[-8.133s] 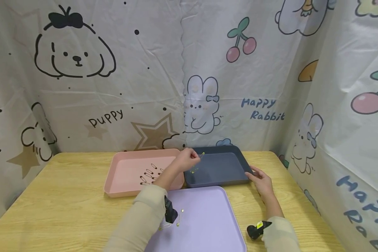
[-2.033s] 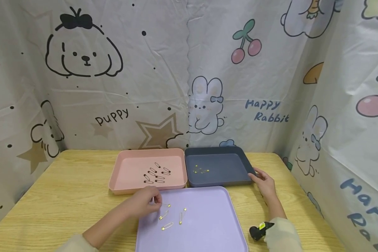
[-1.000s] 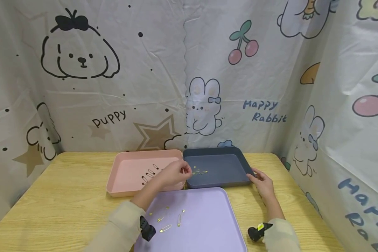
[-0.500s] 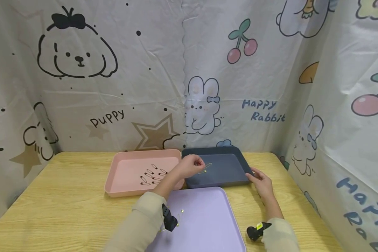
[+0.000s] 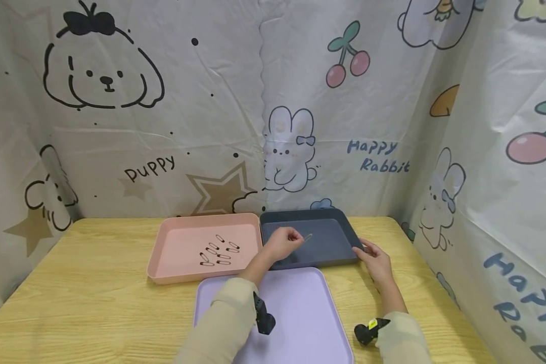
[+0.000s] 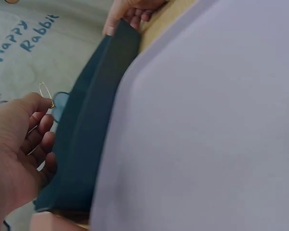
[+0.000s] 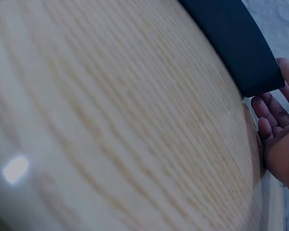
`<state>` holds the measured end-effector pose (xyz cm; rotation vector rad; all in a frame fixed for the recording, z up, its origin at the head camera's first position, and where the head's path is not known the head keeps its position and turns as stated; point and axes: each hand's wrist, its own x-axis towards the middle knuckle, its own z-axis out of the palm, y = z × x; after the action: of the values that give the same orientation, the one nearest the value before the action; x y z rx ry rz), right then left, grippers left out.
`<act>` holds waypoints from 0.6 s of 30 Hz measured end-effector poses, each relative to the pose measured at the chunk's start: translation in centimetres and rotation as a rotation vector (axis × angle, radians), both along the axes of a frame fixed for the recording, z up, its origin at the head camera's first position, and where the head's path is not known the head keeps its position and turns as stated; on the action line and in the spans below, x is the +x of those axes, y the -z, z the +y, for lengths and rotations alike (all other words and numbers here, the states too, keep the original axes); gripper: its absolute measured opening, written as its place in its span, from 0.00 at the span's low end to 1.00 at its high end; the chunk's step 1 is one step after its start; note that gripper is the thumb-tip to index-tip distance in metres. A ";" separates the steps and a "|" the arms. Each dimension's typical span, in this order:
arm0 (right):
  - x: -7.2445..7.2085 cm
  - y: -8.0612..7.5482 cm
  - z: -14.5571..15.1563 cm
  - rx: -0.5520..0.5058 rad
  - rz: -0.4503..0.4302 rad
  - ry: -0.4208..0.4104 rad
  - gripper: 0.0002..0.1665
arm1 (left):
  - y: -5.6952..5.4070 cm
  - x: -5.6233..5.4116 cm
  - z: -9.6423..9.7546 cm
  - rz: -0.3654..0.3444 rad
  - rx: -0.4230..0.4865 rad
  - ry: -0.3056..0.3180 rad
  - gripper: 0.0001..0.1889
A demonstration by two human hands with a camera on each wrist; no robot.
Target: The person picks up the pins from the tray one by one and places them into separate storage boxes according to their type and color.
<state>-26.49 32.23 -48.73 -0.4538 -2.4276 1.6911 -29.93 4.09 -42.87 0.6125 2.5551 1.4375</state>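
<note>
My left hand (image 5: 283,243) is over the dark blue tray (image 5: 327,258), pinching a gold safety pin (image 5: 308,237) between thumb and forefinger. The left wrist view shows that safety pin (image 6: 46,94) sticking up from the fingertips, the other fingers loosely curled. With thumb on the rim and fingers against the outer wall, my right hand (image 5: 376,261) holds the dark tray's right side. Several dark-ended safety pins (image 5: 220,255) lie in the pink tray (image 5: 164,253). Gold pins seen earlier in the dark tray and on the lavender tray (image 5: 300,313) are hidden behind my left hand and arm.
The pink and dark trays stand side by side at the back of the wooden table (image 5: 95,288), with the lavender tray in front of them. A printed curtain (image 5: 200,121) hangs close behind and at the sides. My left sleeve (image 5: 229,313) crosses over the lavender tray.
From the lavender tray's left edge, my left hand has carried a gold safety pin up and right over the dark tray. My right hand keeps its hold; the head view has shifted slightly.
</note>
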 end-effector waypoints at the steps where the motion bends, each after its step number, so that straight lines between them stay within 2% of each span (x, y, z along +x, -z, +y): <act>1: 0.0 0.0 0.0 -0.001 0.001 0.002 0.36 | 0.4 0.0 0.0 -0.004 0.004 -0.006 0.07; 7: -0.1 -0.2 0.0 0.016 0.004 0.012 0.36 | 1.5 0.2 0.0 -0.019 0.020 -0.051 0.07; 18: 0.0 -0.1 -0.1 0.019 -0.001 0.021 0.35 | 1.8 0.0 0.2 -0.035 -0.026 -0.084 0.07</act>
<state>-26.49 32.13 -48.61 -0.4757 -2.4287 1.6578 -29.90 4.31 -44.64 0.4765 2.5972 1.4246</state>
